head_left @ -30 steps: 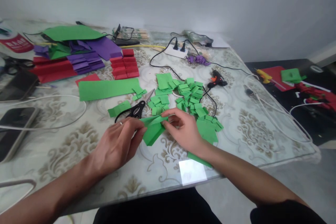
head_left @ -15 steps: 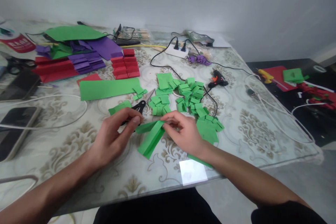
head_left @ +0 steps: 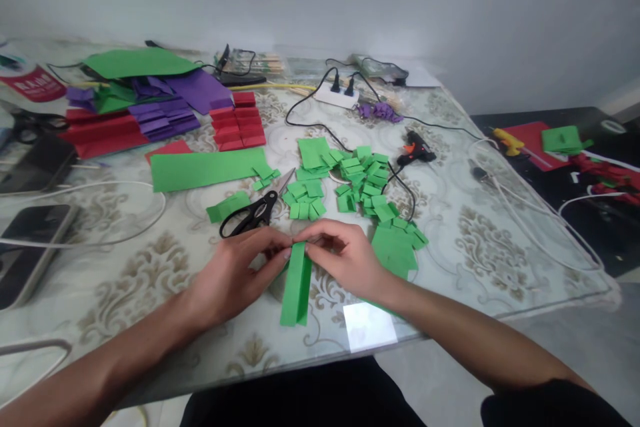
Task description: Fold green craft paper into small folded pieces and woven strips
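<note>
A folded strip of green paper (head_left: pixel 295 290) hangs between my hands over the front of the table, its long creases pointing toward me. My left hand (head_left: pixel 237 270) pinches its upper left edge, and my right hand (head_left: pixel 345 253) pinches the upper right edge. The fingertips of both hands nearly meet at the top of the strip. Just beyond my left hand lie black-handled scissors (head_left: pixel 257 212), blades pointing away to the right. Small folded green paper pieces (head_left: pixel 367 177) are heaped beyond my right hand. Part of the strip is hidden behind my left fingers.
A long green paper sheet (head_left: pixel 210 170) lies left of the heap, with red folded paper (head_left: pixel 239 123) and purple paper (head_left: pixel 165 117) behind. A black glue gun (head_left: pixel 415 148) and a power strip (head_left: pixel 336 96) trail cables. Phones (head_left: pixel 33 247) lie at the left.
My left hand has moved right, from the scissors' handles to the strip's top. The strip has swung from slanting to nearly straight toward me, and the scissors' handles are now uncovered.
</note>
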Demonstrator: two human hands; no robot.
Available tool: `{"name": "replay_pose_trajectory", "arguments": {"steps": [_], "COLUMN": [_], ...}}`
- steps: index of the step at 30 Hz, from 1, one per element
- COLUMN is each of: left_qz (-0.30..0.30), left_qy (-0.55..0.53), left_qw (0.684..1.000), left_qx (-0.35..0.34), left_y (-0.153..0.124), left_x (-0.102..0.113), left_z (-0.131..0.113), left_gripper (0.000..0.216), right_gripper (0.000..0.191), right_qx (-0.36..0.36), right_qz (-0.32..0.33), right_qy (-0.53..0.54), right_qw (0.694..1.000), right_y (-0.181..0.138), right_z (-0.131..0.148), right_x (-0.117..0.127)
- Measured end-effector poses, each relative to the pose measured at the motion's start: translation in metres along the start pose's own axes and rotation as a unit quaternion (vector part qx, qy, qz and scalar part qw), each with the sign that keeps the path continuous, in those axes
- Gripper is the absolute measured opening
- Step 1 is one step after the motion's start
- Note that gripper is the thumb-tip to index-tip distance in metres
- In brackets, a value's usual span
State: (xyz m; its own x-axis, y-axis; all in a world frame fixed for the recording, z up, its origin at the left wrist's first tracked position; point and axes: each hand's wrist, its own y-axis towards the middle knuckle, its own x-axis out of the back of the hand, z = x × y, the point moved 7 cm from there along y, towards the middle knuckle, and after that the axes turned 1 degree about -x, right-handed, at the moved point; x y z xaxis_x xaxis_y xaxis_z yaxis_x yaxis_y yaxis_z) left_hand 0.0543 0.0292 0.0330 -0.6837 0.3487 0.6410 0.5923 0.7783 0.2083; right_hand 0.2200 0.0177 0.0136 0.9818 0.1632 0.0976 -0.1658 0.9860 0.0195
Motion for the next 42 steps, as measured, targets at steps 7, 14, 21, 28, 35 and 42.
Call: {"name": "replay_pose_trajectory", "arguments": {"steps": [7, 14, 21, 28, 35, 42], "left_qz": [-0.014, 0.076, 0.118, 0.133, 0.136, 0.163], "left_qy": [0.017, 0.045, 0.097, 0.044, 0.004, -0.018], "left_qw": [0.998, 0.982, 0.973, 0.981, 0.985, 0.983], "left_qx": [-0.061, -0.165, -0.174, -0.137, -0.11, -0.087], "left_y": [-0.004, -0.007, -0.011, -0.003, -0.005, -0.004], "left_x": [0.004, 0.003, -0.001, 0.0, 0.002, 0.005], "left_z": [-0.009, -0.026, -0.025, -0.02, -0.015, -0.015], "left_gripper": [0.016, 0.044, 0.037, 0.048, 0.052, 0.033], "right_gripper": [0.016, 0.008, 0.013, 0.01, 0.005, 0.025], "right_qx": [-0.028, -0.14, -0.146, -0.098, -0.072, 0.002], "right_qz": [-0.001, 0.089, 0.121, 0.118, 0.149, 0.19], "right_qy": [0.016, 0.096, 0.108, 0.121, 0.095, -0.057], "right_qw": [0.999, 0.982, 0.976, 0.981, 0.982, 0.98], "right_y": [0.0, 0.0, -0.002, -0.005, -0.008, -0.01], "right_z": [0.001, -0.017, -0.018, -0.008, 0.001, 0.014], "right_x": [0.002, -0.008, -0.016, -0.016, -0.015, -0.008]}}
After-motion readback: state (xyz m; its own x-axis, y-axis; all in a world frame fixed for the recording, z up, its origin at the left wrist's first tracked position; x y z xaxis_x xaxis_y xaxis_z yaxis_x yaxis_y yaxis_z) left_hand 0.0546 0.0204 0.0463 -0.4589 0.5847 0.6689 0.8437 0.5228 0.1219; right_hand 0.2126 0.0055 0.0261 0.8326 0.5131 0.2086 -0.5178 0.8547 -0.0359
